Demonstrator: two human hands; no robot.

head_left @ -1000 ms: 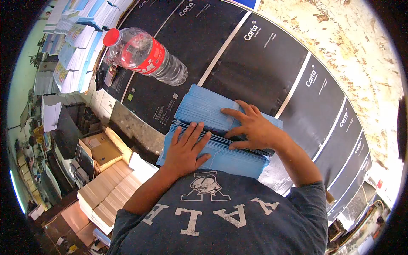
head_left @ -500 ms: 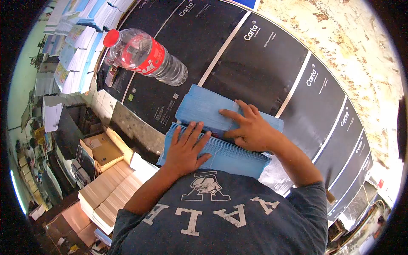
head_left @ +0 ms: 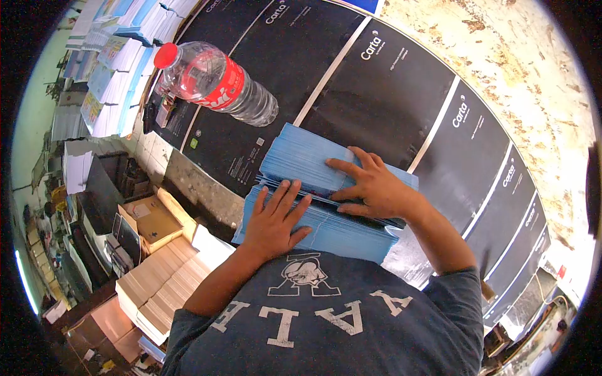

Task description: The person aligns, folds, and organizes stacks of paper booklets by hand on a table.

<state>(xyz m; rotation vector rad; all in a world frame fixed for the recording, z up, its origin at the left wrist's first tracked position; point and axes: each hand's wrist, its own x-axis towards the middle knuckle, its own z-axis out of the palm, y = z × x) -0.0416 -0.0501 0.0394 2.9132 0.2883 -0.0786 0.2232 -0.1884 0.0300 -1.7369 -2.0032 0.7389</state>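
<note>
Two rows of blue-edged paper sheets lie side by side on the black table covering. My left hand (head_left: 273, 220) rests with fingers spread on the left part of the near blue row (head_left: 338, 233), its fingertips at the gap between the rows. Across the far blue row (head_left: 301, 156) lies my right hand (head_left: 376, 188), fingers apart, with the thumb and lower fingers at the gap. Neither hand is closed around anything. What lies under the right palm is hidden.
A plastic bottle (head_left: 219, 84) with a red cap stands beyond the blue rows on the black covering (head_left: 382, 81). Paper stacks (head_left: 116, 81) rise at the upper left. An open cardboard box (head_left: 150, 219) and more stacked paper (head_left: 163, 282) sit at the lower left.
Half a second ago my right hand's fingers were drawn closer together over the gap; now they are spread and the gap looks wider. My left hand has stayed in place.
</note>
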